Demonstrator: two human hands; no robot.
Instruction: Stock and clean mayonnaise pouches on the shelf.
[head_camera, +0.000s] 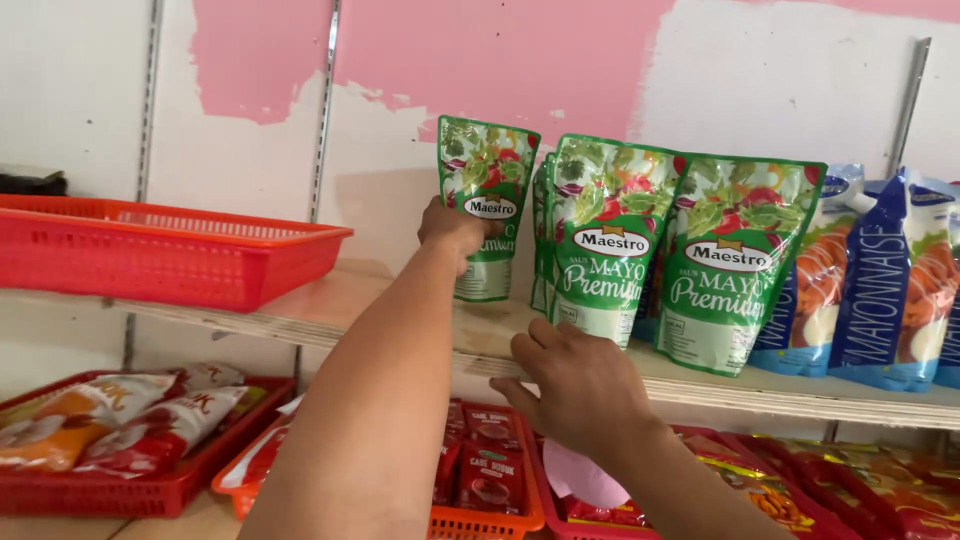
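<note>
Wooden shelf (400, 320) (pink-patched white wall (500, 60) behind)

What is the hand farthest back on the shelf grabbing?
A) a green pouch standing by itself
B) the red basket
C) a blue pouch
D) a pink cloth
A: the left hand grips the lone green pouch standing against the wall, apart from the other green pouches.

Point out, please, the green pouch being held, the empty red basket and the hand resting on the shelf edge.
Green pouch (488, 180), head view, upper front panel.
Red basket (150, 262), head view, front wall.
Right hand (580, 385), head view, back of hand.
</note>
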